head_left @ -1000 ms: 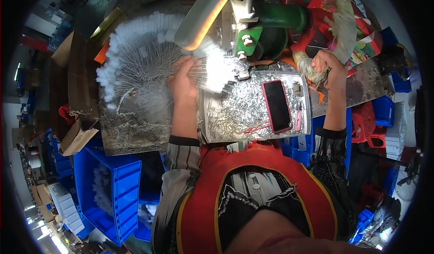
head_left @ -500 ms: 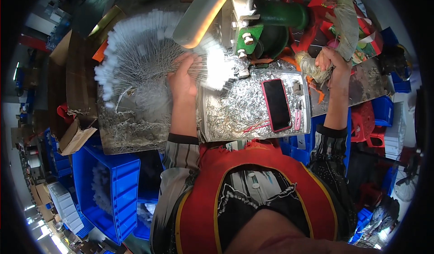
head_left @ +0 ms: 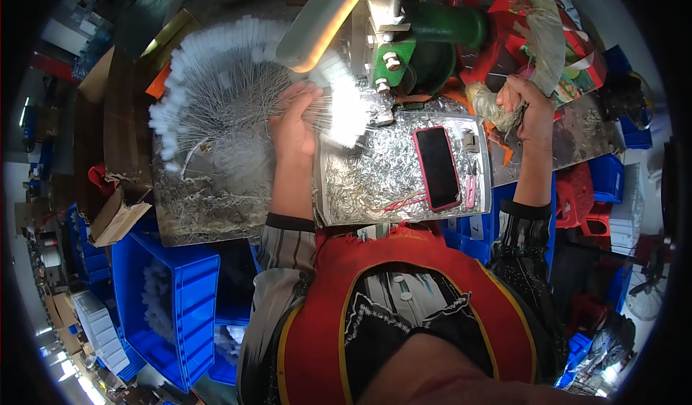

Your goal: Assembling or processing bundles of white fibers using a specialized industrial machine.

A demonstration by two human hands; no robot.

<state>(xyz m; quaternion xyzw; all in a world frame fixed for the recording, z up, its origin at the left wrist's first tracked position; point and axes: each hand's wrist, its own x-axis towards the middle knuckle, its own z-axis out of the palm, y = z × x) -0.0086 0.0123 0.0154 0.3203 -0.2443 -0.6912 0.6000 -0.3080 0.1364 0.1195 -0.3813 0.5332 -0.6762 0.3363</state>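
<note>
A wide fan of thin wire-stemmed brushes (head_left: 238, 91) with fluffy white tips lies on the left of the bench. My left hand (head_left: 294, 127) is at the fan's right side, its fingers curled round some wire stems; their tips reach the brightly lit metal head (head_left: 384, 108) of a green machine (head_left: 447, 27). How many stems it holds is hidden. At the right, my right hand (head_left: 535, 113) is closed round a lever handle (head_left: 501, 111) wrapped in pale, worn material.
A foil-like silvery tray (head_left: 360, 181) in front of the machine carries a red-edged phone (head_left: 437, 167) and a pink-handled tool (head_left: 471, 189). A lamp (head_left: 324, 23) hangs above. Blue bins (head_left: 194, 311) stand below the bench, a cardboard box (head_left: 119, 221) at left.
My left fingers have curled in more over the wire stems. My right hand stays on the lever handle, and the whole view has shifted slightly.
</note>
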